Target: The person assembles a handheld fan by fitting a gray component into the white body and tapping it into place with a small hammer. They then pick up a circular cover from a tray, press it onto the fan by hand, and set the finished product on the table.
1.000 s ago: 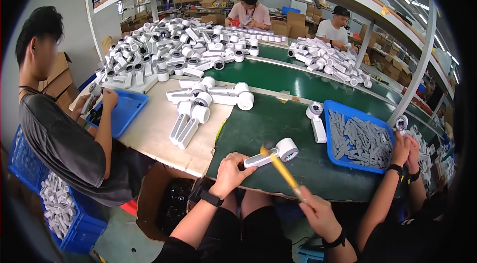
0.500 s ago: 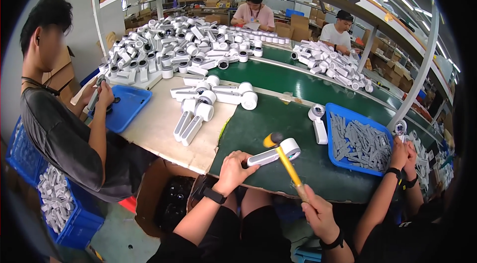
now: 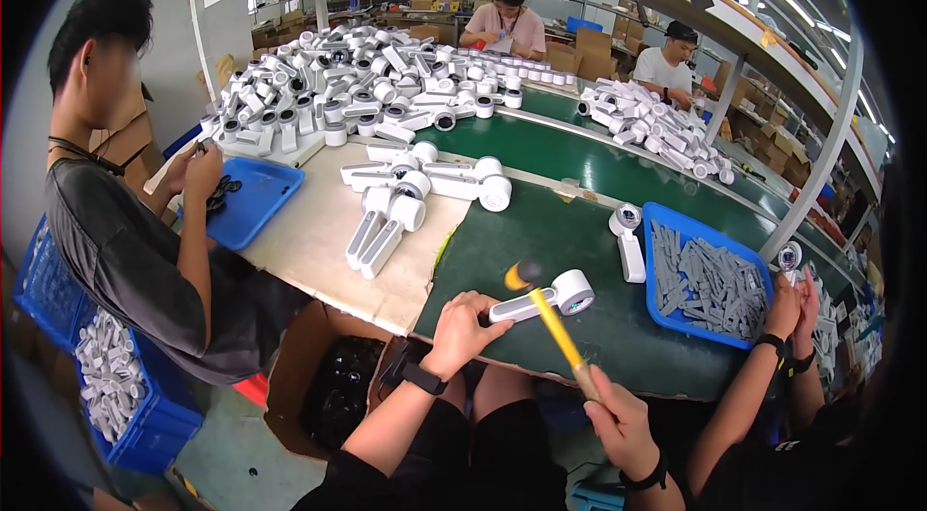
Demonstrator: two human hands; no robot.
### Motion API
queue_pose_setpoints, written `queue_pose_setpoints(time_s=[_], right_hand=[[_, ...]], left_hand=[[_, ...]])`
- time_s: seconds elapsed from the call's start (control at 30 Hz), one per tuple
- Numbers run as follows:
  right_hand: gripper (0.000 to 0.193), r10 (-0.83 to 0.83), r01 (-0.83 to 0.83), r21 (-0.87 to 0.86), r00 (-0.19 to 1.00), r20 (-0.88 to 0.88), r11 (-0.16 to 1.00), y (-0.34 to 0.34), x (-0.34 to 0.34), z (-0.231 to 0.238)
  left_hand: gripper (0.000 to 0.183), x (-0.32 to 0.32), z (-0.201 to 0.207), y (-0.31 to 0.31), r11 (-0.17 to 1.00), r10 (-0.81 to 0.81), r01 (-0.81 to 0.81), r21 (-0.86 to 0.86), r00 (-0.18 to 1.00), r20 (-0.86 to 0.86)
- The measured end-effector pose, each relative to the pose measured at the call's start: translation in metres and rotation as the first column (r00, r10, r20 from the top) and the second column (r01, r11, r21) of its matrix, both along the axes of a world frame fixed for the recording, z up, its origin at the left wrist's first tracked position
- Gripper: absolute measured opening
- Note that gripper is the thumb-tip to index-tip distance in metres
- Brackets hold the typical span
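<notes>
My left hand is closed round the handle end of a white and grey handheld fan, which lies on the green mat with its round head pointing right. My right hand grips the wooden end of a mallet with a yellow shaft and a black and yellow head. The mallet's head is over the fan's handle, close to my left fingers; whether it touches the fan I cannot tell. Another handheld fan lies on the mat farther right, beside a blue tray of grey strip-like parts.
Several fans lie on the beige board to the left, with a big heap of fans behind. A co-worker sits left by a blue tray. Another's hands are at the right. A shelf post rises there.
The mallet's head has shifted slightly left along the fan's handle, away from the round head. My left hand keeps its hold. The co-worker at the left has moved their hands.
</notes>
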State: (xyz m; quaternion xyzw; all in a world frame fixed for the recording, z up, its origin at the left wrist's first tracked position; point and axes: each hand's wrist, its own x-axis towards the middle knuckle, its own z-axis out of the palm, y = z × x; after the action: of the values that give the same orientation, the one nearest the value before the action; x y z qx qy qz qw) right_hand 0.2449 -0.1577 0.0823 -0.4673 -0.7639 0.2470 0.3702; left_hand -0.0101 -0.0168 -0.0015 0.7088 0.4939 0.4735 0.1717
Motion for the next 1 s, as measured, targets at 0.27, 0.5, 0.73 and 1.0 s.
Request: queue_pose_setpoints(time_s=[0.27, 0.5, 0.73, 1.0], right_hand=[[0.047, 0.072, -0.069, -0.044, 0.996, 0.057, 0.997, -0.002, -0.003, -0.008], [0.05, 0.045, -0.045, 0.007, 0.998, 0.045, 0.999, 0.001, -0.003, -0.012], [0.05, 0.068, -0.069, 0.036, 0.997, 0.044, 0.997, 0.002, -0.009, -0.017], [0.051, 0.104, -0.102, -0.042, 0.994, 0.035, 0.994, -0.005, -0.009, -0.024]], left_hand=[[0.026, -0.001, -0.004, 0.0, 0.998, -0.015, 0.013, 0.055, 0.999, 0.04], [0.027, -0.001, -0.002, -0.005, 0.998, -0.01, 0.011, -0.06, 1.0, 0.016], [0.031, -0.001, -0.004, -0.003, 1.0, 0.004, -0.005, -0.016, 1.0, -0.022], [0.029, -0.003, -0.011, 0.002, 0.997, 0.003, 0.001, 0.084, 0.999, -0.05]])
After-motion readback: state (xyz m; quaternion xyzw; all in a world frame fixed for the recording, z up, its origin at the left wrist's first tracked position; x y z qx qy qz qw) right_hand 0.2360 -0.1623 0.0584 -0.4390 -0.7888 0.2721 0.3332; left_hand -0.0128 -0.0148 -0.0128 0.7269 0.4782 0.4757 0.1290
